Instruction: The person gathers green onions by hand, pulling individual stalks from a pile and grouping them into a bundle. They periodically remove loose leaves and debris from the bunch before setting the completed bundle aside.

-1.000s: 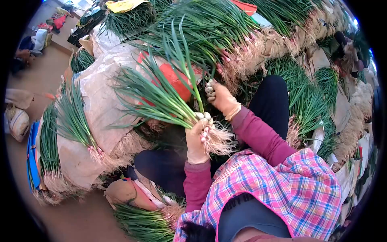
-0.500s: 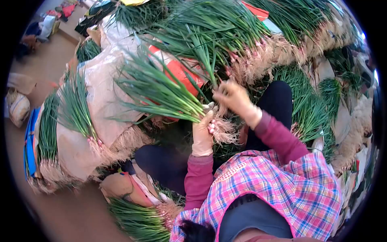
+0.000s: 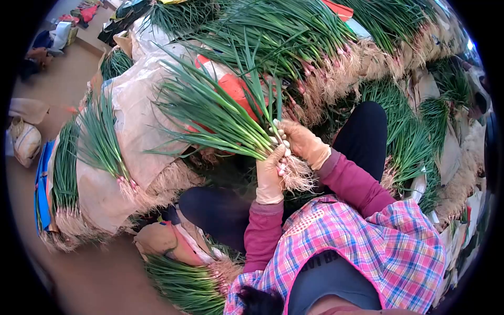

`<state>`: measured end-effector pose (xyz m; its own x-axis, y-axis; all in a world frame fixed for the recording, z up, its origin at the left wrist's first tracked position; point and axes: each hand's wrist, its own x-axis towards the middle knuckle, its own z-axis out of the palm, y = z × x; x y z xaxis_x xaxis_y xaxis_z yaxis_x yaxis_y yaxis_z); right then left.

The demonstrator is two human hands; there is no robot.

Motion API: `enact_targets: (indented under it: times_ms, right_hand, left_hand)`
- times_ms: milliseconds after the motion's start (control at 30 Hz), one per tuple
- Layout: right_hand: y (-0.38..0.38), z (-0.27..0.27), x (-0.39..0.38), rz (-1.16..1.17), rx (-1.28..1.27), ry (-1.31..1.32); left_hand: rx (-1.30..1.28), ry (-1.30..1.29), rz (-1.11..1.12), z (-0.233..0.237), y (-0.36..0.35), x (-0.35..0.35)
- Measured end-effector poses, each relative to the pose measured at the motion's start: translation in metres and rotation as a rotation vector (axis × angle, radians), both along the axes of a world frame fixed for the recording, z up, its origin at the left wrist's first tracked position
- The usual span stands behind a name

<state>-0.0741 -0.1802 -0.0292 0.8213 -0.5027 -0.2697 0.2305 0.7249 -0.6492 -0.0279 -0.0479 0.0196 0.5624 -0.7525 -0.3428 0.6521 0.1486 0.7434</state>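
A bunch of green onions (image 3: 226,118) with pale pink bulbs and stringy roots is held above my lap, its leaves fanned to the upper left. My left hand (image 3: 270,176), in a pale glove, is wrapped round the stems just above the bulbs. My right hand (image 3: 302,142), gloved too, pinches a few upright onion stalks (image 3: 262,100) against the right side of the bunch. The two hands touch or nearly touch at the bulbs.
A long row of onions (image 3: 283,37) lies across the top. Small bunches rest on sacking (image 3: 139,110) at the left. More onions (image 3: 404,142) lie to the right, others (image 3: 184,281) at lower left. My dark-clothed knees flank the hands.
My right hand has come down and left to the held bunch, bringing stalks against it. The roots now hang a little further right, and the view has shifted slightly.
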Motion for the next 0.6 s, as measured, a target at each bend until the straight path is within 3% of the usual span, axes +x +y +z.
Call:
enact_targets:
  times_ms: [67,100,200,233,333,367,400,467,500,533,600]
  right_hand:
    - [-0.008,-0.002,0.000,-0.225,-0.286,0.151]
    - [-0.037,0.007,-0.003,-0.399,-0.047,0.067]
    - [-0.016,0.016,-0.002,-0.034,-0.316,0.240]
    - [-0.009,0.016,0.002,0.048,-0.516,0.276]
    - [-0.008,0.009,0.008,0.025,-0.272,0.206]
    - [-0.001,0.002,0.013,-0.038,0.142,0.093]
    - [-0.007,-0.005,0.012,-0.038,0.142,0.093]
    - [-0.020,-0.023,0.009,-0.144,0.827,-0.253]
    - [-0.018,-0.018,0.008,-0.175,0.832,-0.283]
    - [-0.030,-0.012,0.006,-0.261,0.758,-0.288]
    - [-0.026,0.009,-0.004,-0.092,-0.137,0.122]
  left_hand:
    - [0.050,0.004,-0.010,-0.011,0.002,0.001]
    - [0.081,-0.003,0.008,-0.008,0.003,-0.002]
    - [0.104,-0.028,0.002,-0.006,0.000,-0.004]
    - [0.116,-0.024,0.003,-0.010,-0.002,-0.006]
    - [0.149,-0.021,0.041,-0.018,-0.004,-0.005]
    - [0.098,-0.039,0.038,-0.014,-0.001,-0.004]
    - [0.038,-0.055,0.033,-0.005,-0.002,-0.004]
    - [-0.042,0.046,-0.054,0.004,0.011,0.002]
    - [-0.074,0.055,-0.054,0.004,0.010,0.001]
    - [-0.072,0.059,-0.056,0.004,0.012,-0.001]
    - [-0.188,-0.081,-0.006,0.008,0.015,0.000]
